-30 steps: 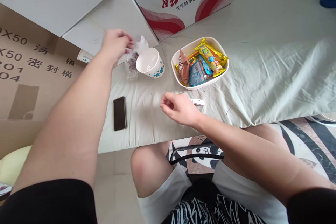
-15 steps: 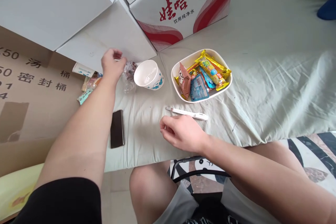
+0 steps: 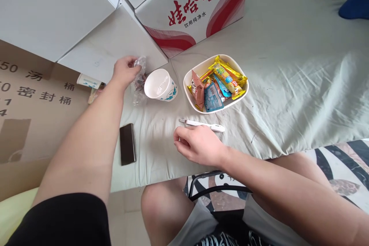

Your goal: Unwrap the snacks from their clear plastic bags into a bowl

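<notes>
My left hand (image 3: 127, 71) is closed on the upper edge of a clear plastic bag (image 3: 140, 94) with something dark reddish-brown inside. Right of the bag stands a white paper cup (image 3: 161, 86) with blue leaf prints, its mouth tilted toward me. My right hand (image 3: 198, 144) rests on the cloth with its fingers curled together; whether they hold anything is hidden. Just beyond it lies a white utility knife (image 3: 201, 124), narrow metal tip pointing left. Farther back, a white tray (image 3: 230, 104) holds several snack packets, among them a yellow one (image 3: 225, 75) and a brown one (image 3: 197, 90).
A dark phone (image 3: 127, 144) lies on the pale green cloth (image 3: 288, 96) at left. White cartons (image 3: 190, 11) stand along the back, and a brown cardboard box (image 3: 34, 123) is on the left. Another paper cup (image 3: 88, 80) lies behind my left forearm. Something blue (image 3: 354, 5) is at far right.
My left hand has taken hold of the plastic bag and lifted its upper part. My right hand stays curled by the utility knife. The view has shifted slightly.
</notes>
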`<control>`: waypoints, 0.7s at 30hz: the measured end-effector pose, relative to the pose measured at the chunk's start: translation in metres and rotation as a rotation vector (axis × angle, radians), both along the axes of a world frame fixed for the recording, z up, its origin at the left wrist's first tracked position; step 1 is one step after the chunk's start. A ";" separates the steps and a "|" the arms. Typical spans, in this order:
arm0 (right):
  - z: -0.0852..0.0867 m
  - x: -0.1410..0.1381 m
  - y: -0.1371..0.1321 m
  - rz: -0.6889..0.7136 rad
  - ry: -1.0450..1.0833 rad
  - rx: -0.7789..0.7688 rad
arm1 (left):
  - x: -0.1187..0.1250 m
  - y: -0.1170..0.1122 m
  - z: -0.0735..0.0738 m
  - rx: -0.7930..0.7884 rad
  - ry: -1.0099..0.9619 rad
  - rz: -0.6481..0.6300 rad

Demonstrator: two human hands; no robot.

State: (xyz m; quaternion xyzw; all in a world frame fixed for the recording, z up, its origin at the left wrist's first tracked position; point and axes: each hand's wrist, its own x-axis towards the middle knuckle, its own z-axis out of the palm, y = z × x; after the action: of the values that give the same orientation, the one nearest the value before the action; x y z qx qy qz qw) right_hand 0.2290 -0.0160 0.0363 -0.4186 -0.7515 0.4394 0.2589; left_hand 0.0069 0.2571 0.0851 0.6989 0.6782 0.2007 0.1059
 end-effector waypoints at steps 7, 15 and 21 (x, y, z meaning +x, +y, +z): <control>0.003 -0.003 -0.005 0.005 0.021 0.034 | 0.008 -0.047 0.034 0.079 -0.025 -0.097; 0.001 -0.009 -0.007 0.030 -0.033 0.051 | 0.062 -0.063 0.017 -0.591 0.321 -0.320; 0.008 -0.003 -0.005 0.038 -0.018 0.046 | 0.076 -0.051 -0.015 -0.503 0.377 -0.262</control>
State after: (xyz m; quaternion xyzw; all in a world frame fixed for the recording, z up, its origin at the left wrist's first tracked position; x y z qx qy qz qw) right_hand 0.2257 -0.0208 0.0442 -0.4021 -0.7714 0.4231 0.2533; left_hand 0.0829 0.2061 0.0706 0.7570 0.6185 -0.1212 0.1726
